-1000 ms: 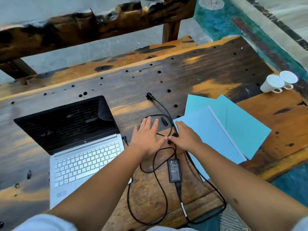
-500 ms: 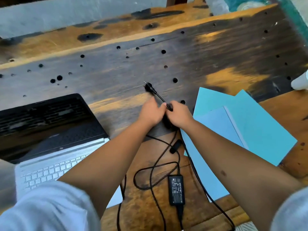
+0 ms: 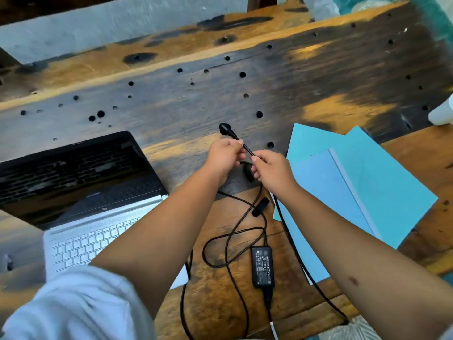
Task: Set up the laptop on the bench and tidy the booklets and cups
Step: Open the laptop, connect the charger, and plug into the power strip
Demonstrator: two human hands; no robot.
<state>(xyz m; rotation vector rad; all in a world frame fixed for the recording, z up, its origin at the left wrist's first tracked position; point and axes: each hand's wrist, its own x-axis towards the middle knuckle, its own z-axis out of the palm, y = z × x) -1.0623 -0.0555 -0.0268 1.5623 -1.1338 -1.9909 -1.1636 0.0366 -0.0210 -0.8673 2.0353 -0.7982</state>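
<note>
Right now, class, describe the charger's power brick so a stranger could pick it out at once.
Start at the open laptop on the wooden bench. Right of its keyboard, below both hands, lie loops of black cable. The power brick is the flat black rectangle among them, bearing a white-printed label.

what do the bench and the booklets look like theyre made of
Bench: looks like old solid wood, dark-stained and worn, with visible grain, cracks and drilled holes. Booklets: seemingly paper or thin card, matte light blue covers; thin white page edges show.
</note>
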